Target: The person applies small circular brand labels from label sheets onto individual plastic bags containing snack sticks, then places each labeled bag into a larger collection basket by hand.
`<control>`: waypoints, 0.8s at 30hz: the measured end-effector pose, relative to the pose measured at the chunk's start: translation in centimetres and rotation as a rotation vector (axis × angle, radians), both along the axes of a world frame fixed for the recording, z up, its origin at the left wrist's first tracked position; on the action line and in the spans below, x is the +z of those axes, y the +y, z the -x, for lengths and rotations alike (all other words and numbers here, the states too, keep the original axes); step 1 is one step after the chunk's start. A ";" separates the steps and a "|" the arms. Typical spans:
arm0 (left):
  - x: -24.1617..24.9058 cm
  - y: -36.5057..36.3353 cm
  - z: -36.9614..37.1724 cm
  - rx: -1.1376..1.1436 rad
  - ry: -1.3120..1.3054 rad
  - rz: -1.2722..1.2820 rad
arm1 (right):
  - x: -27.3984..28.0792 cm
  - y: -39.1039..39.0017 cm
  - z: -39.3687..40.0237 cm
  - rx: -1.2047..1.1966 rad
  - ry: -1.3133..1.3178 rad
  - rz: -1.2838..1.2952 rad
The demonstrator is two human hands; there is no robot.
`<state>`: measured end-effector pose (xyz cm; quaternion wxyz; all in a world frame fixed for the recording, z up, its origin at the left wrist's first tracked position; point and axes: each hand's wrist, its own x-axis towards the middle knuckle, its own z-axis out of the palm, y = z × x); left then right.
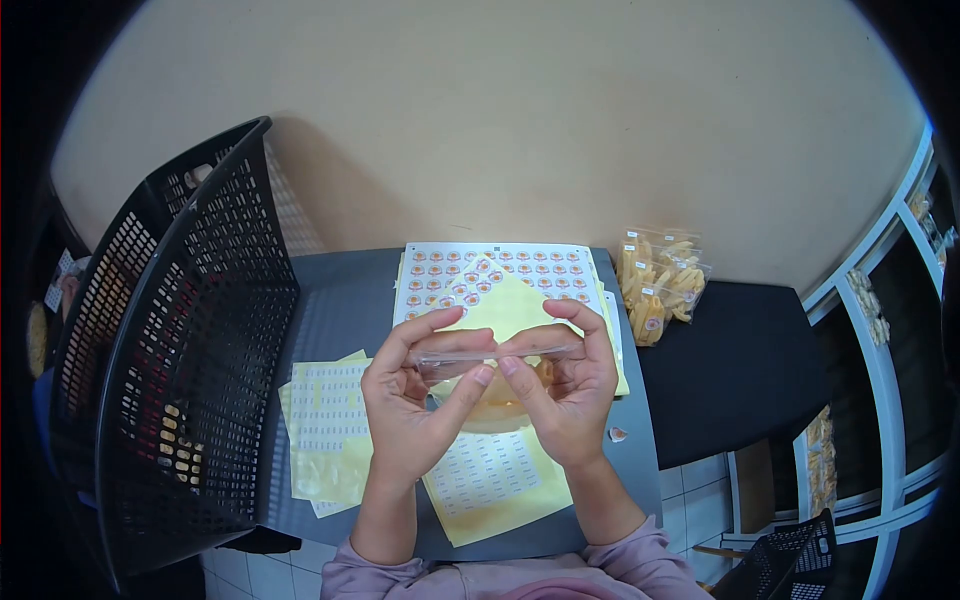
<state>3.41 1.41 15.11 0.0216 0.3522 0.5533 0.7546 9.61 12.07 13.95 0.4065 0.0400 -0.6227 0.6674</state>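
Observation:
Both of my hands are raised over the middle of the table, pinching the top edge of a clear plastic bag [497, 412]. My left hand [412, 405] grips the left part of that edge between thumb and fingers. My right hand [568, 400] does the same on the right, and the two thumb tips nearly meet. Something yellowish shows in the bag below the thumbs, partly hidden by them. Under and behind the hands lie a sheet of round logo stickers [430, 283] and a yellow-backed sheet of small printed labels [490, 470].
More label sheets [328, 405] lie at the left of the grey table [340, 290]. A tall black basket [190, 330] stands at the left. Filled snack bags [660, 280] sit at the right on a black surface [740, 380]. A loose sticker [617, 434] lies near the table's right edge.

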 end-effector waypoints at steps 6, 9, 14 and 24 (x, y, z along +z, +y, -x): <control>-0.2 -0.2 0.2 0.063 0.032 0.053 | -0.4 -0.2 0.3 -0.040 -0.007 -0.079; -0.5 -0.1 0.4 0.097 0.084 0.056 | -0.7 -0.1 0.5 -0.078 0.021 -0.140; -0.9 -0.2 0.7 0.100 0.166 0.051 | -0.3 0.0 0.5 -0.108 0.073 -0.175; -0.6 0.0 0.1 0.067 0.084 0.035 | -0.5 0.1 0.3 -0.039 0.021 -0.114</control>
